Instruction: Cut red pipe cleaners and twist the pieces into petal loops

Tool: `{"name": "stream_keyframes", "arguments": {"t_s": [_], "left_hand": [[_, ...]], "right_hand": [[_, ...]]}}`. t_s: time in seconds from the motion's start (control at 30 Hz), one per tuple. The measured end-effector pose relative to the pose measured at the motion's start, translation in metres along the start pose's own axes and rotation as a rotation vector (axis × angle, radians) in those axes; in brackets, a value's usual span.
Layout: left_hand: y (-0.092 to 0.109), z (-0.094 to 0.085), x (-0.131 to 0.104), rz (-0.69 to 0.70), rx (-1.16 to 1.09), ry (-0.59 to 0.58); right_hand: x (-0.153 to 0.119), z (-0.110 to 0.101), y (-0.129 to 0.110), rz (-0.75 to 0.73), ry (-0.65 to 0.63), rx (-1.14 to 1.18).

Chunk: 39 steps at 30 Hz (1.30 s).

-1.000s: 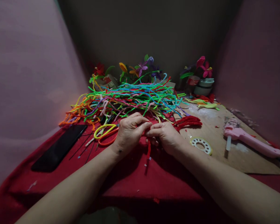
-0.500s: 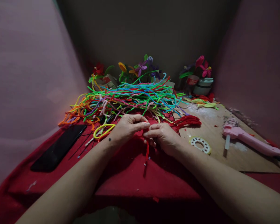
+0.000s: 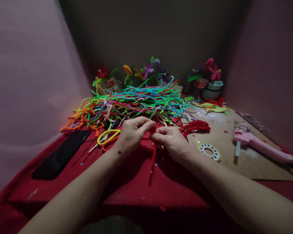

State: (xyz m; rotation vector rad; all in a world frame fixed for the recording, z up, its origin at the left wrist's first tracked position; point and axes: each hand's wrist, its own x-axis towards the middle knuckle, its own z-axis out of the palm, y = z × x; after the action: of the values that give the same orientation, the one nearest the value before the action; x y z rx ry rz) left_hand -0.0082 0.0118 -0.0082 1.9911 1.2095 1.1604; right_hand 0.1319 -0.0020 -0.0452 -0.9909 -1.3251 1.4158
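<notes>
A red pipe cleaner (image 3: 153,155) hangs down between my hands, its lower end dangling above the red cloth. My left hand (image 3: 136,131) is closed, thumb and fingers pinching the upper part of the red piece. Close against it, my right hand (image 3: 169,140) pinches the same piece a little lower. The fingers hide most of the upper part, so its shape there cannot be made out. Just beyond my right hand lies a bundle of red pipe cleaners (image 3: 196,127). Left of my left hand rests a yellow pipe cleaner loop (image 3: 108,137).
Behind my hands spreads a heap of coloured pipe cleaners (image 3: 141,102). A black phone (image 3: 61,155) lies at left. On the brown board (image 3: 224,169) at right are a pink glue gun (image 3: 261,143) and a white ring-shaped spool (image 3: 209,151). Handmade flowers (image 3: 147,70) stand at the back.
My left fingers have shifted slightly up and apart from the right fingers, showing more red between them. My right thumb has moved over the piece. The dangling end stays nearly in place.
</notes>
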Motion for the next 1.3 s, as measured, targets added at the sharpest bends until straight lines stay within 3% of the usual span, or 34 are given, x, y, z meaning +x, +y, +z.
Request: {"name": "stream_keyframes", "arguments": {"t_s": [0.1, 0.2, 0.37, 0.43, 0.5, 0.6, 0.7, 0.87, 1.13, 1.3], "left_hand": [[0.000, -0.008, 0.005, -0.164, -0.056, -0.182], [-0.004, -0.010, 0.003, -0.147, 0.024, -0.317], [-0.009, 0.004, -0.009, 0.283, 0.342, -0.053], [-0.008, 0.008, -0.012, 0.302, 0.346, 0.014], [-0.007, 0.009, -0.011, 0.154, 0.198, 0.058], [-0.004, 0.010, -0.006, -0.161, -0.231, 0.117], [-0.002, 0.010, -0.003, -0.344, -0.547, 0.087], [-0.001, 0.013, -0.006, -0.422, -0.521, -0.197], [-0.015, 0.014, -0.003, -0.485, -0.692, -0.180], [-0.013, 0.010, -0.004, -0.536, -0.643, -0.200]], "right_hand": [[0.001, -0.001, -0.002, -0.046, 0.086, -0.057], [0.004, -0.003, 0.000, -0.064, 0.141, -0.098], [0.007, -0.003, 0.004, -0.068, 0.202, -0.089], [0.006, -0.002, 0.003, -0.087, 0.218, -0.070], [0.005, -0.001, 0.001, -0.115, 0.231, -0.039], [0.005, -0.001, -0.001, -0.121, 0.254, 0.084], [0.006, -0.002, 0.000, -0.080, 0.239, 0.265], [0.006, -0.003, 0.001, -0.046, 0.198, 0.351], [0.006, -0.002, -0.003, 0.031, 0.247, 0.391], [0.006, -0.004, -0.003, -0.010, 0.217, 0.330]]}}
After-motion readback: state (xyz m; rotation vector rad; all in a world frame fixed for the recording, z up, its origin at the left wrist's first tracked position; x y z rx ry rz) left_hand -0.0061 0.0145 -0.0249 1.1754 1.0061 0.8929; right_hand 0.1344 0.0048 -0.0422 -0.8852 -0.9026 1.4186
